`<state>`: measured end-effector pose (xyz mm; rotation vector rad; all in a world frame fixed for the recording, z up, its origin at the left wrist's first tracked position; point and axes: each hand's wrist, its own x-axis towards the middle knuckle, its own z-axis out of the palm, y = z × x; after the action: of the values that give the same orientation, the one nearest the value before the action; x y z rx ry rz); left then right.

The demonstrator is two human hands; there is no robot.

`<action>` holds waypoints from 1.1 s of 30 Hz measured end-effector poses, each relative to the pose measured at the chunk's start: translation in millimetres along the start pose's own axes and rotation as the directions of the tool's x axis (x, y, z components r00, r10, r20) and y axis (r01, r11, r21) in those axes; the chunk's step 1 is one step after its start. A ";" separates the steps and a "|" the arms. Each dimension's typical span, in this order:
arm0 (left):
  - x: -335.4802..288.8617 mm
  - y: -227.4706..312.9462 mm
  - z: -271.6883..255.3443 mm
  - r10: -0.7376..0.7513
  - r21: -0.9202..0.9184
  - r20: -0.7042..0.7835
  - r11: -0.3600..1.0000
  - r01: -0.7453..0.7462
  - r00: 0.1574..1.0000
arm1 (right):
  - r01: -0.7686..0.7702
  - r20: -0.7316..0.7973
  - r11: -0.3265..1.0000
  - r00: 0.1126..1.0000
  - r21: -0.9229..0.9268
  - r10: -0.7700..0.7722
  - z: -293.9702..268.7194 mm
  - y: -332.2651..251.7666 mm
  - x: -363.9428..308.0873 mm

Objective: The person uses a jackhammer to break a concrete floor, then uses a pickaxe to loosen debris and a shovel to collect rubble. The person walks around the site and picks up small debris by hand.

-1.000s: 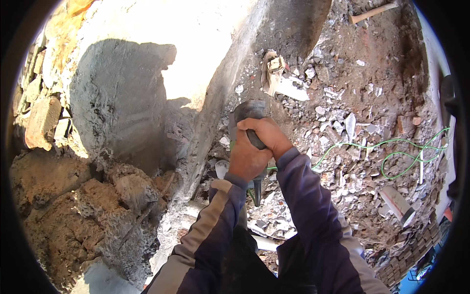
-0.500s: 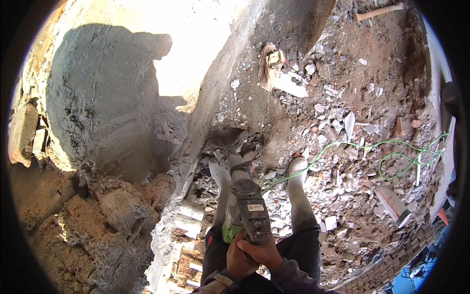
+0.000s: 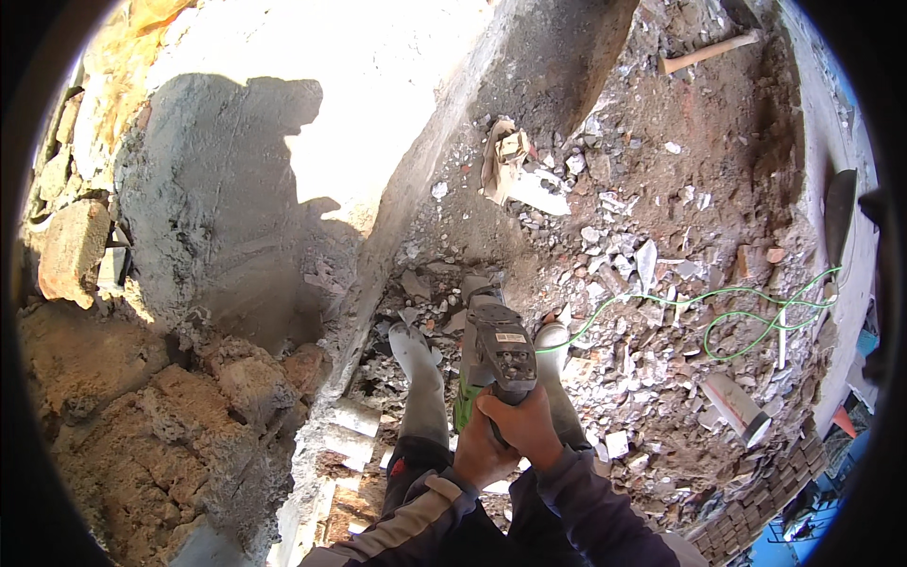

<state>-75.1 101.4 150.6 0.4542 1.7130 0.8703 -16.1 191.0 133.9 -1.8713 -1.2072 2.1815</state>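
Both hands' grip clamps one rotary hammer (image 3: 495,354) | one green cable (image 3: 718,317) | two boots (image 3: 416,354)

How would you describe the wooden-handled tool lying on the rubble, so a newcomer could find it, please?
Start at the grey plastered wall, then cross the rubble floor to its far upper edge. There lies the tool, apart from the stones: one long, straight, pale wooden handle.

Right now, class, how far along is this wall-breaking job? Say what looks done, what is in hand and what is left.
Done: broken rubble covers the ground, and the wall's lower part shows exposed rough stone. In hand: both hands, left hand and right hand, grip the grey-and-green power hammer, pointed down between the boots. Left: much grey plaster remains on the wall, and the debris is not yet cleared.
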 end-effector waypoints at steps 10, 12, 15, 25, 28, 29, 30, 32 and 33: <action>84.2 43.0 -33.1 0.068 -0.028 0.044 0.997 -0.067 0.997 | 0.078 0.050 0.996 0.996 -0.037 -0.076 8.1 -68.3 79.1; 115.2 55.6 -36.7 0.070 -0.049 0.066 0.997 -0.067 0.995 | 0.027 0.068 0.998 0.997 0.064 -0.031 5.2 -85.4 106.1; 133.0 67.4 -34.7 0.075 -0.048 0.074 0.996 -0.071 0.994 | -0.062 0.059 0.994 0.996 -0.091 0.067 -2.1 -100.0 121.8; 181.1 77.2 -39.6 0.020 -0.117 0.355 0.993 0.023 0.935 | -0.038 0.138 0.998 0.990 0.043 0.032 -20.9 -118.0 155.7; 141.7 46.8 -20.7 0.124 -0.097 0.168 0.989 -0.108 0.978 | 0.092 0.099 0.992 0.990 0.082 -0.100 -23.7 -77.7 122.0; 113.1 28.1 -11.4 0.124 -0.021 0.133 0.992 -0.122 0.983 | 0.080 0.073 0.996 0.994 0.037 -0.083 -22.9 -53.2 98.8; 79.3 4.8 -1.4 0.161 0.035 0.069 0.986 -0.164 0.985 | 0.149 0.065 0.988 0.986 0.039 -0.151 -22.3 -22.1 70.3; 3.8 -39.5 17.5 0.014 -0.133 0.135 0.991 0.005 0.991 | -0.028 0.047 0.992 0.998 -0.119 0.034 -14.9 47.1 4.1; -13.2 -64.5 25.2 -0.147 -0.485 0.224 0.841 0.241 0.964 | -0.039 0.026 0.999 0.999 -0.011 0.039 -0.8 82.3 -24.4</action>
<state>-39.0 58.2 108.2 -0.0055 1.2693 1.0535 28.3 122.0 108.4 -1.8915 -1.1991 2.2310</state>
